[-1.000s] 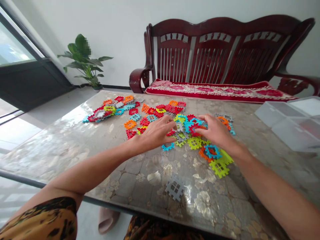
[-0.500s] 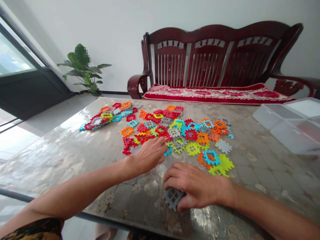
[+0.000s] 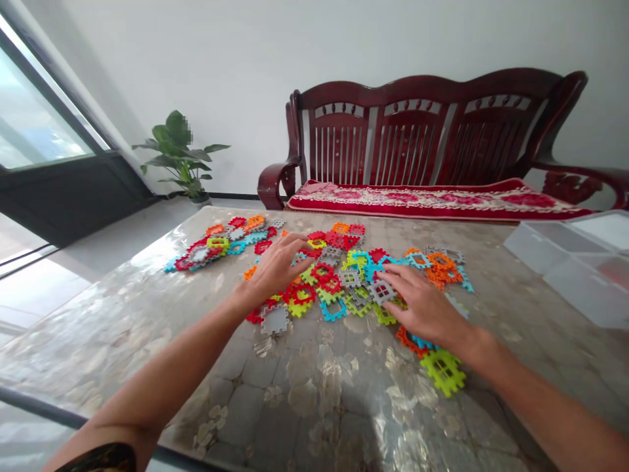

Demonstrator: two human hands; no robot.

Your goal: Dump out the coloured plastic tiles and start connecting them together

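Note:
My right hand (image 3: 425, 301) is over the right part of a loose pile of interlocking plastic tiles. Its thumb and fingers hold a grey window-patterned tile (image 3: 382, 292) just above the others. My left hand (image 3: 280, 262) reaches over the left part of the pile with fingers apart, and no held tile shows. Below it are a grey solid tile (image 3: 274, 319) and a red open-frame tile (image 3: 301, 295). A blue open-frame tile (image 3: 333, 309) lies between the hands. A lime-green window tile (image 3: 443, 372) rests below my right wrist, beside partly hidden orange and blue tiles.
A separate heap of mixed tiles (image 3: 199, 252) lies at the table's left. Clear plastic boxes (image 3: 565, 262) stand at the right edge of the patterned table (image 3: 304, 393). Behind it are a wooden bench (image 3: 407, 144) with a red cover and a potted plant (image 3: 181, 157).
My right hand has carried the grey window tile from the near table up to the pile. My left hand has shifted left and its fingers have spread. The view has tilted up slightly.

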